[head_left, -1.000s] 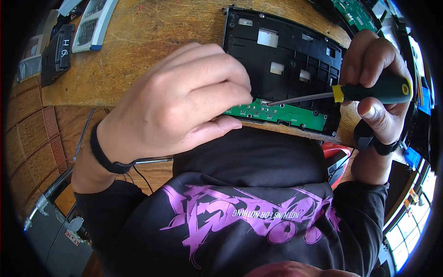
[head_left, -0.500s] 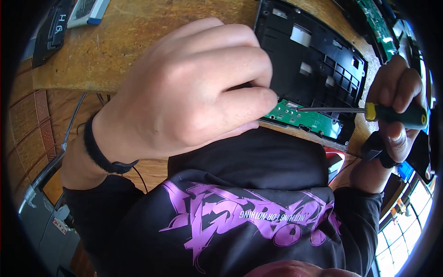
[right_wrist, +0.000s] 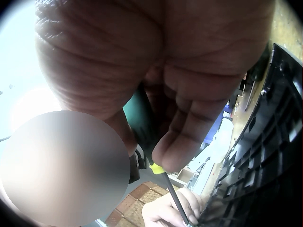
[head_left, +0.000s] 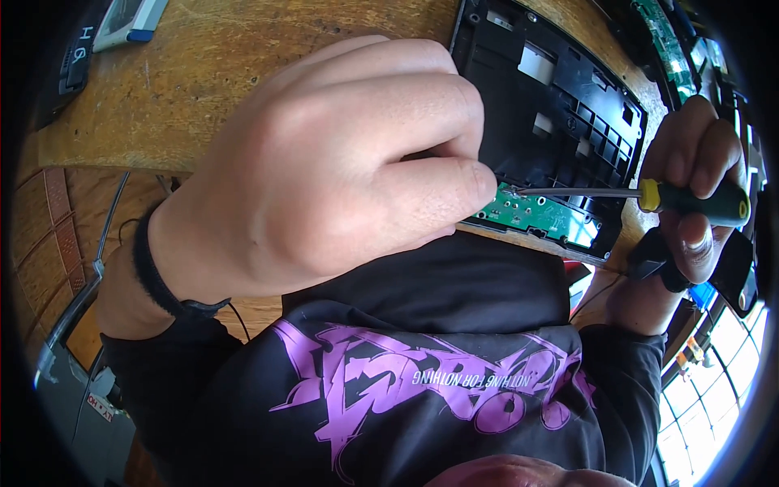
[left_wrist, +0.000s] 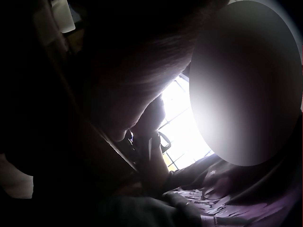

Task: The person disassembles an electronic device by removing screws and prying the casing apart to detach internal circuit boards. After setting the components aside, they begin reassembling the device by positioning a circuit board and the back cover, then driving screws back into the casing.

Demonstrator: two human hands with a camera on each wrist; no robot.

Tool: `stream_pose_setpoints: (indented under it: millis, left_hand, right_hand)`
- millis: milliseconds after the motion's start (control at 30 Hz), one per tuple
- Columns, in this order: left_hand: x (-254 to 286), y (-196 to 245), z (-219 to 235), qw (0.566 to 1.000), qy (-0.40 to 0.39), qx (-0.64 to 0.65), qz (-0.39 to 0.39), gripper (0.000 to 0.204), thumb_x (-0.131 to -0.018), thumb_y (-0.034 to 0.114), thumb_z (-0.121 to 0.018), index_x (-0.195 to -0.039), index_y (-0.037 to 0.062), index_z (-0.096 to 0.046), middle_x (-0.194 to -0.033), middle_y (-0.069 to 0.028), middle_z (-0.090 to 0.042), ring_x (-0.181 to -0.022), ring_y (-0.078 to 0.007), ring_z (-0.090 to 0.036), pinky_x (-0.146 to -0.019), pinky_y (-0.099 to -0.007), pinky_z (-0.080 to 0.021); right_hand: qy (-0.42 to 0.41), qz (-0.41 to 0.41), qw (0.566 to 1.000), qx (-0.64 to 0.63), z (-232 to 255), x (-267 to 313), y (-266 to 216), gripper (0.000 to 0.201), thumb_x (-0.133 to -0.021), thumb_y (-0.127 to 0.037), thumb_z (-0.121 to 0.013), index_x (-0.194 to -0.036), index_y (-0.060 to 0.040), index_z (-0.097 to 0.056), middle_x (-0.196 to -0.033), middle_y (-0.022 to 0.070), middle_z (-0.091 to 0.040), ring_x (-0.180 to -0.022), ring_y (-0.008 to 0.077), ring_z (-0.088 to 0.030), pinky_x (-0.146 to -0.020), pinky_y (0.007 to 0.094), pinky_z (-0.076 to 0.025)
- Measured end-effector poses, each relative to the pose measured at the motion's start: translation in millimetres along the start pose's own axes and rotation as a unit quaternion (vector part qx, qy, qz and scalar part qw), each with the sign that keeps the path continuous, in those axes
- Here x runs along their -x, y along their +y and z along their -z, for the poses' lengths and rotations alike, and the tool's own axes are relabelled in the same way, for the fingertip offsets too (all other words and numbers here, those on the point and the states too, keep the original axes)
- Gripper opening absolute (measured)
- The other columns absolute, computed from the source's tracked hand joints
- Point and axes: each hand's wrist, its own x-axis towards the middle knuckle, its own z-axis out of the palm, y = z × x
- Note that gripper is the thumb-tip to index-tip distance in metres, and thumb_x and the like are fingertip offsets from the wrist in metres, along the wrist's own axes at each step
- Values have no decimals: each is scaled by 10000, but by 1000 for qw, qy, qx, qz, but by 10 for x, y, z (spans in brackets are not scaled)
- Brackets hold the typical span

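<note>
In the head view my right hand (head_left: 702, 174) grips the dark green and yellow handle of a screwdriver (head_left: 734, 203). Its metal shaft (head_left: 580, 193) points left, and the tip meets a small silver part (head_left: 511, 190) on a narrow green circuit board (head_left: 560, 219). This board lies along the near edge of a black plastic panel (head_left: 511, 89). Curled fingers of my left hand (head_left: 341, 154) are at the board's left end, its index fingertip right beside the screwdriver tip. I cannot tell what those fingers pinch. The right wrist view shows the screwdriver handle (right_wrist: 139, 118) under curled fingers.
The panel rests on a worn wooden table (head_left: 187, 89). Another green circuit board (head_left: 665, 49) stands at the far right. A black device (head_left: 77, 61) and a white-framed object (head_left: 126, 24) are at the far left. The left wrist view is mostly dark.
The panel and both hands have shifted right in the head view, while the table items at left slid toward the edge. The screwdriver tip has come closer to the left index fingertip.
</note>
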Motion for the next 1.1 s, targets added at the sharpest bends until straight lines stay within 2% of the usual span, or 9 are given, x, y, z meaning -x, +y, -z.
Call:
stream_pose_setpoints:
  millis: [500,633,700,767,833,900,967,1033,1100]
  left_hand:
    - [-152,204,119,995,-71,-18,73,317,-679,19,-1001,-947,-50,-848,-896,-102,-695,-818,-280,-700,-667,-401,-554]
    - [-95,199,13,998,-32,-51,33,308,-690,25,-981,-950,-58,-837,-911,-116,-713,-841,-294,-712,-664,-416,-552]
    - [-60,145,-18,997,-16,-69,9,312,-691,33,-975,-955,-59,-836,-925,-121,-723,-847,-296,-715,-663,-418,-552]
    - [-27,65,-11,986,-30,-126,-104,333,-676,47,-968,-965,-54,-837,-939,-127,-731,-856,-301,-717,-670,-424,-563]
    - [-21,73,-39,984,-31,-135,-109,338,-671,53,-968,-965,-52,-836,-941,-128,-732,-858,-302,-718,-674,-426,-567]
    - [-45,126,-38,982,-31,-145,-113,344,-667,59,-968,-964,-51,-835,-943,-129,-732,-861,-303,-718,-677,-427,-571]
    - [-83,223,-12,993,-35,-108,2,330,-672,47,-967,-954,-53,-828,-940,-131,-731,-869,-305,-719,-679,-423,-575]
    - [-84,232,-3,993,-39,-111,4,327,-672,46,-967,-950,-53,-825,-937,-132,-729,-872,-307,-720,-681,-424,-579]
    - [-74,214,-5,993,-45,-111,6,325,-673,44,-966,-947,-53,-823,-934,-132,-727,-876,-308,-721,-683,-426,-583]
  right_hand:
    - [-90,-9,995,-51,315,86,41,514,-895,-532,-1014,-1106,-225,-659,-1111,-2,-623,-870,121,-653,-730,263,-546]
    - [-79,-1,996,-39,234,102,30,519,-878,-496,-1039,-1094,-211,-662,-1094,6,-623,-866,122,-642,-727,264,-535]
    - [21,26,995,-97,-27,129,63,532,-857,-466,-1061,-1079,-192,-662,-1081,16,-619,-851,118,-627,-706,254,-502]
    - [-3,30,992,-125,17,141,182,537,-847,-461,-1069,-1066,-186,-663,-1073,20,-618,-844,118,-623,-696,249,-486]
    - [-26,34,988,-151,1,152,178,543,-836,-456,-1078,-1052,-179,-664,-1064,24,-617,-837,117,-619,-686,244,-470]
    - [37,21,994,-104,-128,135,39,543,-831,-470,-1079,-1026,-180,-665,-1032,22,-615,-831,118,-618,-683,237,-463]
    - [38,20,994,-102,-124,150,41,540,-828,-471,-1081,-1018,-180,-668,-1017,23,-613,-833,119,-618,-686,236,-465]
    - [40,16,994,-100,-46,149,91,536,-826,-472,-1082,-1010,-180,-672,-1002,23,-612,-834,120,-618,-689,234,-467]
    - [-67,31,993,-91,100,96,201,546,-817,-486,-1084,-1018,-176,-681,-997,25,-611,-842,122,-619,-692,232,-467]
